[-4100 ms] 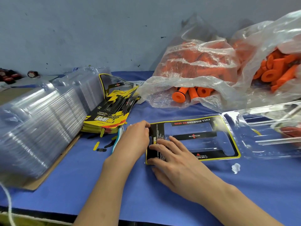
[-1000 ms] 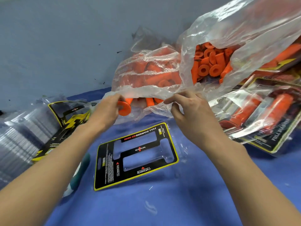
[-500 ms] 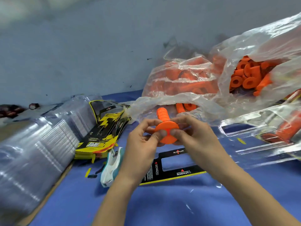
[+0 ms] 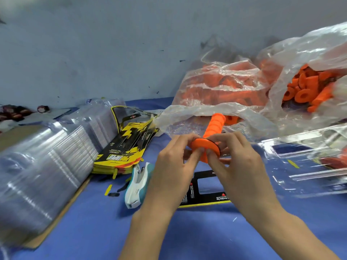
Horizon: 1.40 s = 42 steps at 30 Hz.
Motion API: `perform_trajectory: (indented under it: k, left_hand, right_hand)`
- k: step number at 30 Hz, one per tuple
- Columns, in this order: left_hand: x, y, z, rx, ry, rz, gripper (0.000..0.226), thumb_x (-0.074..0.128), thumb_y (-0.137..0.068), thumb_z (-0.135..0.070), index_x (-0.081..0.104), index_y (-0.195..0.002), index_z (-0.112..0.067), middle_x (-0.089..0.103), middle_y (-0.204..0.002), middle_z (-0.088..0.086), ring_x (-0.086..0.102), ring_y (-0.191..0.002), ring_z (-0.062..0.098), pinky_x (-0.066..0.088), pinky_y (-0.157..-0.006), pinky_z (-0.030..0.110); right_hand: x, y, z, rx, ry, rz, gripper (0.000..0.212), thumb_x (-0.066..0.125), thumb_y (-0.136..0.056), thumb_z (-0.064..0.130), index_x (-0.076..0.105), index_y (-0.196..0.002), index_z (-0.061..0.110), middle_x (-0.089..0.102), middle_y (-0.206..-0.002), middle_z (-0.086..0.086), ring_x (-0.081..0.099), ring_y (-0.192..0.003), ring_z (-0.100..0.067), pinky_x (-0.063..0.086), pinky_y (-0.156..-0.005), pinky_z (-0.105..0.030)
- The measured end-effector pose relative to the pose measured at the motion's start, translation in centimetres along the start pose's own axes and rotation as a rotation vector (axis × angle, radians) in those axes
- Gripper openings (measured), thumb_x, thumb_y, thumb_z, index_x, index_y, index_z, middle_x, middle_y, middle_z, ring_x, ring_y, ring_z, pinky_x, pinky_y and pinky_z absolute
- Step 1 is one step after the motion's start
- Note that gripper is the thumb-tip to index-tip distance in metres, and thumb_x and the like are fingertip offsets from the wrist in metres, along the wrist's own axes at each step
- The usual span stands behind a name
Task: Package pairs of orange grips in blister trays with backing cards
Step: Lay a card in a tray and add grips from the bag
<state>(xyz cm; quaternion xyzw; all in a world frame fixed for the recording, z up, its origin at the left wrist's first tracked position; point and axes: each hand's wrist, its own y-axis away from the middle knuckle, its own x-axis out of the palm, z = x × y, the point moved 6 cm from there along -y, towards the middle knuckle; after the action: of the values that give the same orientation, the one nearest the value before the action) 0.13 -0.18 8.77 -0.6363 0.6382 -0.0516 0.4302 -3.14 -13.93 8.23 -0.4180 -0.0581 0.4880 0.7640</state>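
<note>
My left hand (image 4: 171, 166) and my right hand (image 4: 235, 162) both pinch the flanged end of an orange grip (image 4: 214, 130), held up above the table with its ribbed shaft pointing away. A second orange piece seems to sit under the flange between my fingers; I cannot tell what it is. Beneath my hands lies a black and yellow backing card (image 4: 204, 194) on the blue table, mostly hidden. Clear plastic bags (image 4: 225, 87) full of orange grips lie behind. A clear blister tray (image 4: 304, 162) lies at the right.
A tall stack of clear blister trays (image 4: 43, 166) leans at the left on cardboard. A pile of yellow backing cards (image 4: 127, 145) lies beside it. A white and teal stapler (image 4: 138, 184) lies left of my left wrist. A grey wall closes the back.
Since four seconds ago my hands left the card, reached into the bag and pulled out an orange grip. In the last half second the grip has tilted so its shaft points further away.
</note>
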Motion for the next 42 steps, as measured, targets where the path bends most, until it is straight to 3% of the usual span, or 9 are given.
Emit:
perform_trajectory:
  k: [6, 10, 15, 25, 30, 34, 36, 39, 42]
  left_hand:
    - [0.0, 0.3, -1.1, 0.040, 0.058, 0.040, 0.015, 0.064, -0.096, -0.023, 0.066, -0.105, -0.034, 0.065, -0.085, -0.021, 0.065, -0.078, 0.000, 0.046, -0.067, 0.008]
    - [0.6, 0.3, -0.6, -0.227, 0.472, 0.084, 0.024, 0.056, -0.096, -0.043, 0.067, -0.113, -0.031, 0.074, -0.100, -0.010, 0.071, -0.095, 0.011, 0.059, -0.084, 0.032]
    - [2.6, 0.7, -0.9, -0.497, 0.713, 0.191, 0.051, 0.060, -0.084, -0.048, 0.062, -0.121, -0.013, 0.075, -0.102, 0.005, 0.073, -0.091, 0.020, 0.058, -0.075, 0.028]
    - [3.2, 1.9, 0.5, -0.948, 1.227, 0.266, 0.017, 0.067, -0.085, -0.013, 0.079, -0.087, -0.001, 0.071, -0.090, 0.014, 0.066, -0.068, 0.015, 0.056, -0.057, 0.021]
    - [0.9, 0.6, 2.6, -0.768, 0.775, 0.051, 0.023, 0.060, -0.096, -0.020, 0.076, -0.090, -0.005, 0.075, -0.080, 0.005, 0.067, -0.062, 0.007, 0.053, -0.055, 0.018]
    - [-2.0, 0.2, 4.1, -0.607, 0.339, -0.122, 0.013, 0.063, -0.095, -0.025, 0.069, -0.093, -0.013, 0.075, -0.072, 0.000, 0.067, -0.057, 0.007, 0.053, -0.052, 0.017]
    - [-2.0, 0.3, 4.4, -0.554, 0.161, -0.119, 0.012, 0.065, -0.094, -0.026, 0.069, -0.089, -0.016, 0.073, -0.068, -0.001, 0.069, -0.060, 0.012, 0.058, -0.057, 0.028]
    - [-1.3, 0.5, 4.4, -0.524, -0.103, -0.108, 0.015, 0.066, -0.091, -0.032, 0.067, -0.079, -0.022, 0.070, -0.069, -0.004, 0.069, -0.068, 0.020, 0.058, -0.071, 0.046]
    - [-0.7, 0.6, 4.0, -0.510, -0.227, -0.127, 0.018, 0.063, -0.091, -0.034, 0.066, -0.076, -0.023, 0.067, -0.068, -0.010, 0.066, -0.074, 0.019, 0.054, -0.070, 0.038]
  right_hand:
    - [-1.6, -0.5, 0.3, -0.129, 0.072, -0.002, 0.016, 0.055, -0.091, 0.033, 0.061, -0.103, 0.023, 0.053, -0.097, 0.008, 0.063, -0.078, -0.015, 0.057, -0.063, -0.043]
    - [-2.4, -0.1, 1.1, -0.296, 0.219, -0.060, 0.006, 0.061, -0.096, 0.024, 0.061, -0.098, 0.019, 0.054, -0.090, 0.001, 0.058, -0.069, -0.018, 0.052, -0.049, -0.041]
    - [-2.2, 1.0, 1.3, -0.480, 0.391, -0.090, 0.003, 0.065, -0.093, 0.018, 0.066, -0.092, 0.021, 0.048, -0.082, 0.001, 0.046, -0.070, -0.016, 0.040, -0.042, -0.034]
    - [-2.3, 1.7, 0.7, -0.591, 0.496, -0.056, 0.015, 0.066, -0.092, 0.009, 0.072, -0.099, 0.021, 0.055, -0.093, 0.001, 0.052, -0.073, -0.023, 0.043, -0.054, -0.032]
    - [-2.3, 0.6, -0.3, -0.509, 0.440, 0.076, 0.022, 0.064, -0.093, 0.025, 0.068, -0.115, 0.020, 0.059, -0.103, -0.002, 0.056, -0.095, -0.023, 0.045, -0.086, -0.037]
    - [-5.1, -1.2, -3.9, -0.150, 0.451, -0.059, 0.026, 0.060, -0.095, 0.017, 0.064, -0.120, 0.015, 0.055, -0.111, -0.009, 0.055, -0.097, -0.031, 0.046, -0.087, -0.047]
    - [-5.9, -1.7, -5.3, -0.012, 0.499, -0.072, 0.026, 0.061, -0.091, 0.012, 0.066, -0.116, 0.016, 0.054, -0.110, -0.011, 0.054, -0.096, -0.034, 0.047, -0.084, -0.050]
    - [-5.2, -1.2, -6.2, 0.009, 0.622, 0.043, 0.020, 0.064, -0.087, 0.012, 0.070, -0.105, 0.018, 0.059, -0.107, -0.008, 0.053, -0.096, -0.035, 0.044, -0.082, -0.046]
    - [-4.2, -0.3, -6.8, -0.002, 0.686, 0.131, 0.015, 0.069, -0.084, 0.013, 0.072, -0.097, 0.019, 0.064, -0.107, -0.006, 0.056, -0.098, -0.037, 0.041, -0.083, -0.045]
